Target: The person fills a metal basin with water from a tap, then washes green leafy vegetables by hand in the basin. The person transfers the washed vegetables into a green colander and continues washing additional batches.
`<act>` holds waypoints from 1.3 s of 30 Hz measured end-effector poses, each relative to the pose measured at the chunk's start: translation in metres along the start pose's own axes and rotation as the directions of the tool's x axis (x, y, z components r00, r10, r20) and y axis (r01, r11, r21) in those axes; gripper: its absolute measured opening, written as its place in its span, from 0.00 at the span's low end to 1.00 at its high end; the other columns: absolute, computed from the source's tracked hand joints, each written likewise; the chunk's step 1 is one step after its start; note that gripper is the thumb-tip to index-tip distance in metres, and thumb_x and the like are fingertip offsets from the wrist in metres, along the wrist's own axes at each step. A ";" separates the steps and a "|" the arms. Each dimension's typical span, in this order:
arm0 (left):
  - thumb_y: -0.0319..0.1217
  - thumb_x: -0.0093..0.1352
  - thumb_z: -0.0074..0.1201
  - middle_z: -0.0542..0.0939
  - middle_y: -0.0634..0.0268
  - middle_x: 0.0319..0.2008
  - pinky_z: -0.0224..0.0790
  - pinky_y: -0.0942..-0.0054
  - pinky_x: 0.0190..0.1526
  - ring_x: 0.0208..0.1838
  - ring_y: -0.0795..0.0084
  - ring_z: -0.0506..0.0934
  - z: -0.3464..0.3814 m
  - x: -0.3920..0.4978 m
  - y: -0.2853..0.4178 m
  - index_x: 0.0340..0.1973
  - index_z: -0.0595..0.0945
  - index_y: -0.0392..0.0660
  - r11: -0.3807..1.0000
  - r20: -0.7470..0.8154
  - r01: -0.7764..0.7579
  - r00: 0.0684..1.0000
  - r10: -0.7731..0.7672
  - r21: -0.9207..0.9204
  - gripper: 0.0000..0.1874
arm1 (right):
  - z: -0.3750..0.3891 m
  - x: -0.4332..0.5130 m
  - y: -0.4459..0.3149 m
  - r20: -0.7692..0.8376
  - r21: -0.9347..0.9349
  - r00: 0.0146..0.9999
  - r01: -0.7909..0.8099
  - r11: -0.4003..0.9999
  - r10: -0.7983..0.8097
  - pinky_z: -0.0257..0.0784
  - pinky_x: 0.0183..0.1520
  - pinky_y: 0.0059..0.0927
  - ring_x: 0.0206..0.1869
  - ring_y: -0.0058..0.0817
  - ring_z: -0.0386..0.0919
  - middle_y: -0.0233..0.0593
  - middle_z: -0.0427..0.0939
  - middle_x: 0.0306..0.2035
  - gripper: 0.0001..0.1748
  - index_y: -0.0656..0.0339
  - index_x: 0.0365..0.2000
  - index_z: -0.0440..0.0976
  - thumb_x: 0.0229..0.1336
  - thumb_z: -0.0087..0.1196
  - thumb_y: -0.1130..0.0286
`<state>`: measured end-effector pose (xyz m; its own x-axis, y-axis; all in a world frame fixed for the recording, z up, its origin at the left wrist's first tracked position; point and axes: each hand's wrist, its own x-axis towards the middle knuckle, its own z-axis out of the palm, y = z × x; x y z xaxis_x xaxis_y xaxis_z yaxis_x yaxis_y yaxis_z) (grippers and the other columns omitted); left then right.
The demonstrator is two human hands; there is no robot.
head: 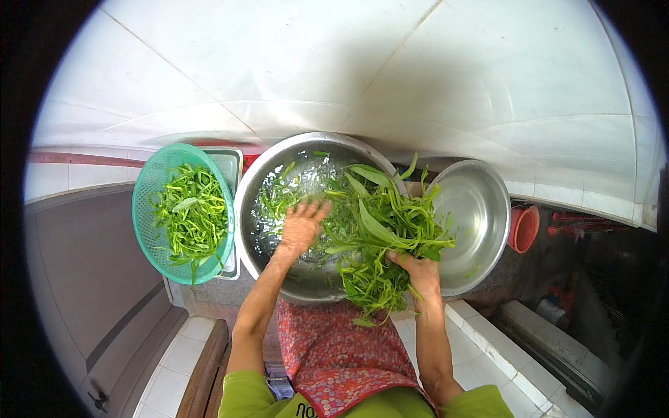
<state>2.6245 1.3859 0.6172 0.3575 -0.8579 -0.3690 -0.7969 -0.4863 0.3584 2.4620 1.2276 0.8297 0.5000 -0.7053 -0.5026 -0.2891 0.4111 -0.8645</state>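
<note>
My right hand [422,271] grips a big bunch of leafy greens [389,224] over the right side of a large metal basin [313,298]. Inside that basin, cut green stems and leaves float in rippling water. My left hand [304,224] is over the water in the basin, its fingers spread and slightly blurred; whether they touch the stems I cannot tell. To the left, a green plastic colander [143,230] holds a heap of cut greens [193,214]. At the right is a smaller metal basin [470,209] with a few green scraps on its inner wall.
A tiled wall [313,68] rises behind the basins. Under the colander lies a rectangular tray [233,269]. A red plastic bucket [522,230] stands beyond the smaller basin. White tiled ledges [486,339] run at the lower right, and a wooden edge [204,368] at the lower left.
</note>
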 end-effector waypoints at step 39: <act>0.53 0.63 0.65 0.53 0.55 0.79 0.43 0.31 0.72 0.79 0.43 0.51 0.017 -0.026 -0.001 0.76 0.59 0.58 0.764 0.077 0.620 0.783 -0.617 -0.177 0.49 | -0.009 0.003 -0.002 -0.041 -0.042 0.997 -0.074 0.996 0.073 0.77 0.54 0.33 0.49 0.30 0.79 0.41 0.80 0.49 0.33 0.67 0.57 0.69 0.49 0.66 0.87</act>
<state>2.6072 1.4117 0.6118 0.7341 -0.3589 -0.5765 -0.3012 -0.9329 0.1972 2.4565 1.2193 0.8299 0.4441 -0.6965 -0.5636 -0.3591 0.4379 -0.8242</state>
